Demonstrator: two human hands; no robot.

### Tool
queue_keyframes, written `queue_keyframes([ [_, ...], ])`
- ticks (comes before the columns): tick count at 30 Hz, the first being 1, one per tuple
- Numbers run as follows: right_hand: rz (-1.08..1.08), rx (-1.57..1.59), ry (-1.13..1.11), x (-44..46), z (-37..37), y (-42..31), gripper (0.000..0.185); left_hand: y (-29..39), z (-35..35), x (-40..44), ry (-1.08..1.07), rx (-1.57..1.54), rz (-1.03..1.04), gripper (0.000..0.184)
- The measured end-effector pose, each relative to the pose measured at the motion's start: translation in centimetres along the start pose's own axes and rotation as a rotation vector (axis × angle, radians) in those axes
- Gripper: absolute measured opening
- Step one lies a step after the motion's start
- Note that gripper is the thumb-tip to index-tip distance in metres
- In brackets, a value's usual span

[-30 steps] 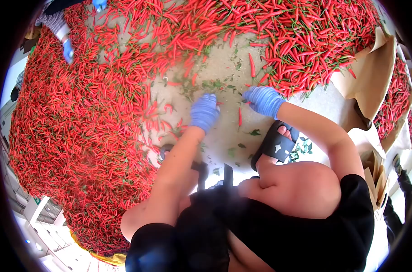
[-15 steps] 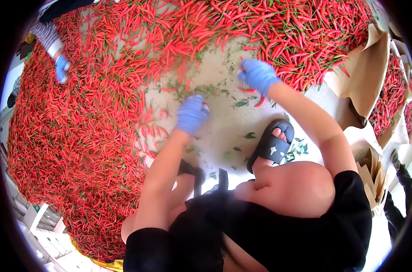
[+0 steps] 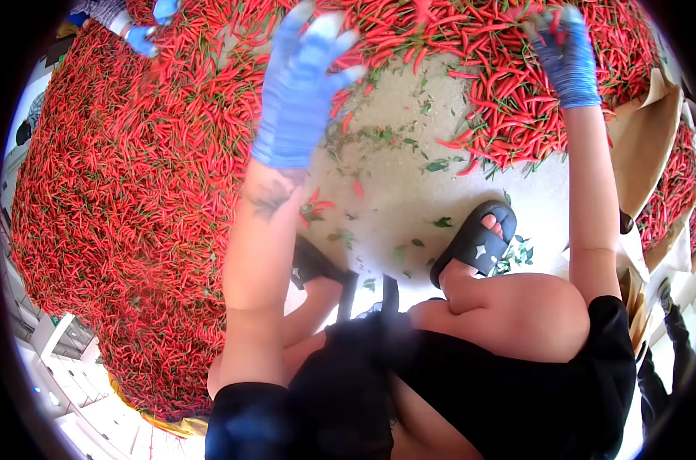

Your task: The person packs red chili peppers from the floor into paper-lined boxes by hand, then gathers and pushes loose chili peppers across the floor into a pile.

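Note:
My left hand (image 3: 298, 92), in a blue glove, reaches forward over the near edge of the big heap of red chili peppers (image 3: 126, 207). Its fingers are spread and hold nothing I can see. Farther right, my right hand (image 3: 566, 61), gloved too, is stretched out above more chili peppers (image 3: 505, 115). Its fingers are apart and somewhat blurred, with red peppers showing between and behind them. Whether the fingertips touch the peppers I cannot tell. Green stems show among the peppers.
Leaf scraps (image 3: 382, 138) and a few stray peppers lie on the pale floor (image 3: 390, 199). My sandaled foot (image 3: 478, 241) stands there. An open sack (image 3: 647, 146) of peppers is at right. At upper left are another person's blue-gloved hands (image 3: 141, 40).
Both my hands have moved forward and apart, the right one also farther right. Their closed fingers have spread. The other person's hand has moved up and right, and a second one shows.

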State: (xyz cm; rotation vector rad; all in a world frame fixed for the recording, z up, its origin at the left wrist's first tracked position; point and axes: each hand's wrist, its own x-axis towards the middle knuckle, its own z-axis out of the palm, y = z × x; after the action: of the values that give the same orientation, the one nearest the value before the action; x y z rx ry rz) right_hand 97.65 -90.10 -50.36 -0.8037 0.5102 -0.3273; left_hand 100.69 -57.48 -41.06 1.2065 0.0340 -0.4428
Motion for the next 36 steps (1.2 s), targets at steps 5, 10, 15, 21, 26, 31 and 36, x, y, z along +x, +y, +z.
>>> queue_keyframes([
  [5, -0.075, -0.238, 0.598, -2.0, -1.5, 1.7, 0.043, -14.4, -11.4, -8.1, 0.246, 0.881, -0.030, 0.031],
  [10, 0.116, -0.189, 0.320, -7.2, -1.3, 8.5, 0.017, -21.4, -13.5, -14.9, 0.101, 1.653, 0.012, 0.033],
  [15, 0.271, -0.314, 0.170, -10.9, 0.1, 11.1, 0.010, -18.1, -7.9, -13.7, 0.379, 0.569, -0.547, 0.030],
  [21, 0.505, -0.648, -0.001, -14.7, 0.1, 13.3, 0.011, -9.4, -2.1, -7.0, 0.203, -0.019, 0.069, 0.035],
  [26, 0.559, -0.680, -0.093, -15.2, 0.3, 13.3, 0.015, -11.0, -17.6, -11.2, 0.066, 1.461, -0.592, 0.047],
  [31, 0.563, -0.740, -0.170, -15.6, -1.5, 14.7, 0.017, -14.4, -19.2, -15.8, -0.192, 1.846, -0.291, 0.037],
  [36, 0.668, -0.730, -0.222, -16.2, -1.3, 15.2, 0.017, -14.9, -20.2, -15.7, -0.372, 1.956, -0.334, 0.031],
])
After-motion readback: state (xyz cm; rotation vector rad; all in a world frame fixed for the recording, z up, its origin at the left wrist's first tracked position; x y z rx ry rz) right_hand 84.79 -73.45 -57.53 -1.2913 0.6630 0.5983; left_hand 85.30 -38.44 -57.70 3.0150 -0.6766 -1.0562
